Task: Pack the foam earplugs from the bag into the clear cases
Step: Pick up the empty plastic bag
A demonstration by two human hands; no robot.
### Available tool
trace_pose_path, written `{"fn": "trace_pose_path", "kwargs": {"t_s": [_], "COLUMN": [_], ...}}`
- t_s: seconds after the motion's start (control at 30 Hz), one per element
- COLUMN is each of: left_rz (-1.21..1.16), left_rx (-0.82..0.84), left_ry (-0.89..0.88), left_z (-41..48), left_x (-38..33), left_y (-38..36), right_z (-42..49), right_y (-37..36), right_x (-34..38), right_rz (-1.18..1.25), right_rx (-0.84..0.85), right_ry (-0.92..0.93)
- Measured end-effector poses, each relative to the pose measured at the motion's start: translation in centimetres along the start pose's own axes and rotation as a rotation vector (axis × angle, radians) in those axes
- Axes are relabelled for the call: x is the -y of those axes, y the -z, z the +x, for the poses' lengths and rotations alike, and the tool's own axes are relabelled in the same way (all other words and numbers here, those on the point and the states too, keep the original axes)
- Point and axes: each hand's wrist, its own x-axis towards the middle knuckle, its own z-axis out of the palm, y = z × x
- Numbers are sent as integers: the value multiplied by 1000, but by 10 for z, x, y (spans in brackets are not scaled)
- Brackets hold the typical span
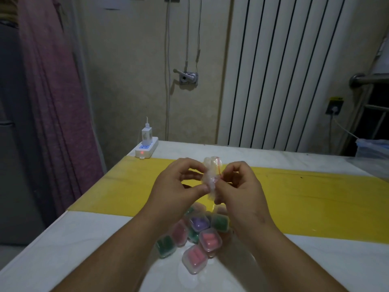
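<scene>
both hands, left hand point(179, 186) and right hand point(237, 184), pinch the bag point(210, 175) above the cases point(202, 234); a hard tug could tear it, scattering earplugs.

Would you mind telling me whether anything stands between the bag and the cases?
Nothing visible lies between them: the bag, pinched by left hand and right hand, is held near the cases. Those cases look shut and already filled, though.

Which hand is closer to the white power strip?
Left. The left hand is right of the power strip and nearer the camera; the right hand is farther right, beyond the bag.
</scene>
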Motion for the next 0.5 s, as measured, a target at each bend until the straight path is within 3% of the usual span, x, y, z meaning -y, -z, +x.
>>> {"fn": "trace_pose_path", "kwargs": {"t_s": [0.13, 0.37, 0.5], "left_rz": [37, 44, 29], "left_rx": [72, -120, -214], "left_ry": [-5, -66, -34], "left_z": [-4, -4, 6], "left_x": [-1, -7, -8], "left_y": [-6, 0, 22], "right_z": [0, -6, -3], "right_y": [2, -6, -11], "right_x": [-3, 5, 2], "right_rz": [23, 175, -124], "right_rx": [-67, -52, -30], "right_ry": [-4, -5, 47]}}
